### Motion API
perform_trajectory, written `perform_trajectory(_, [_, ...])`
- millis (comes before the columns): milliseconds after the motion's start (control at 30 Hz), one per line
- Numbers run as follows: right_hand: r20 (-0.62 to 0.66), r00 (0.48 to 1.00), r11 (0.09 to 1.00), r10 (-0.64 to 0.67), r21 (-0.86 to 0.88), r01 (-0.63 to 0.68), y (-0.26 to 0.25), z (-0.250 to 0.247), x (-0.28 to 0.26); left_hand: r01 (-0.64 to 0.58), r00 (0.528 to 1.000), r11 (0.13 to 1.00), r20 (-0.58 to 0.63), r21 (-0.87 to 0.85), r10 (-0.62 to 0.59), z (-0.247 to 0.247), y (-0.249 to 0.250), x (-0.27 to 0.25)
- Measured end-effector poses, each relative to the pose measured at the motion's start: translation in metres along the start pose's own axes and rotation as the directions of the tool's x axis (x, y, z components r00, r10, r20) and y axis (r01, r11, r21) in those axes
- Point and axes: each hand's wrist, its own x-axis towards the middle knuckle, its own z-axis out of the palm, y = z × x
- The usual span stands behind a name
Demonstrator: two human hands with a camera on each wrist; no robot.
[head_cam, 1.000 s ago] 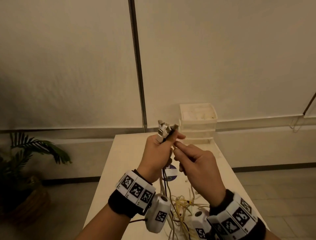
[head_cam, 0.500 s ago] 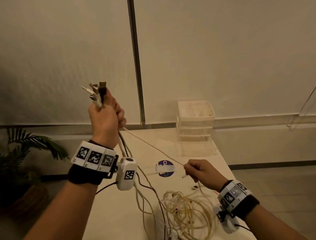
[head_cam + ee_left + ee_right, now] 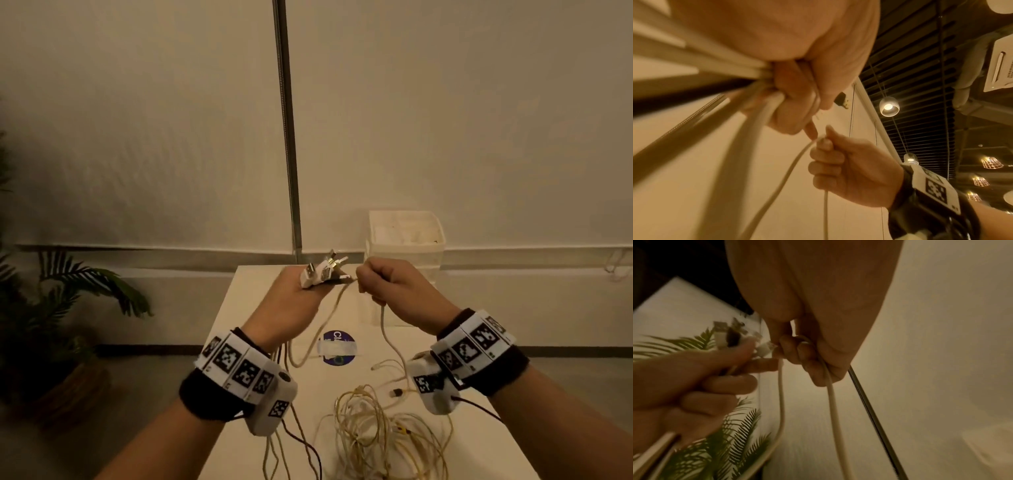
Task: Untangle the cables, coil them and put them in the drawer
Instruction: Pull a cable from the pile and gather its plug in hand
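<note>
My left hand [image 3: 294, 294] grips a bundle of cable ends, their USB plugs [image 3: 323, 270] sticking up above the fist; the cords [image 3: 748, 113] trail down from it. Close beside it, my right hand [image 3: 390, 287] is curled round one white cable [image 3: 385, 329], which loops between the two hands [image 3: 781, 402]. A tangle of pale cables [image 3: 376, 435] lies on the white table [image 3: 239, 359] below my wrists. The white drawer unit [image 3: 404, 240] stands at the table's far right edge.
A round blue sticker with tape [image 3: 337, 347] lies mid-table. A potted palm [image 3: 68, 301] stands on the floor to the left. A dark pole [image 3: 287, 137] runs up the wall behind the table.
My left hand has come down from high on the left to meet the right hand above the table. The right hand rose and now holds the white cable close to the plugs.
</note>
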Motion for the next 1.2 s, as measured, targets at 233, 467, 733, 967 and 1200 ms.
perform_trajectory(233, [0.002, 0.998, 0.992, -0.061, 0.107, 0.061, -0.016, 0.000, 0.005, -0.100, 0.987, 0.993, -0.118, 0.066, 0.107, 0.019, -0.003, 0.017])
perform_trajectory(467, [0.145, 0.989, 0.962, 0.015, 0.269, -0.054, 0.017, 0.007, 0.004, -0.098, 0.896, 0.989, -0.423, 0.109, 0.136, 0.002, 0.006, 0.042])
perform_trajectory(733, [0.104, 0.985, 0.989, 0.139, 0.040, -0.144, 0.068, 0.010, -0.010, 0.012, 0.699, 0.998, -0.713, -0.054, -0.047, -0.060, -0.021, 0.061])
perform_trajectory(967, [-0.003, 0.995, 0.990, 0.099, 0.100, -0.098, 0.044, 0.006, 0.012, -0.156, 0.833, 0.973, -0.507, 0.172, 0.223, -0.037, -0.020, 0.038])
perform_trajectory(1200, [0.063, 0.998, 0.997, -0.010, 0.079, 0.005, 0.007, 0.001, 0.035, -0.304, 0.949, 0.938, -0.033, 0.168, 0.314, 0.002, -0.013, 0.039])
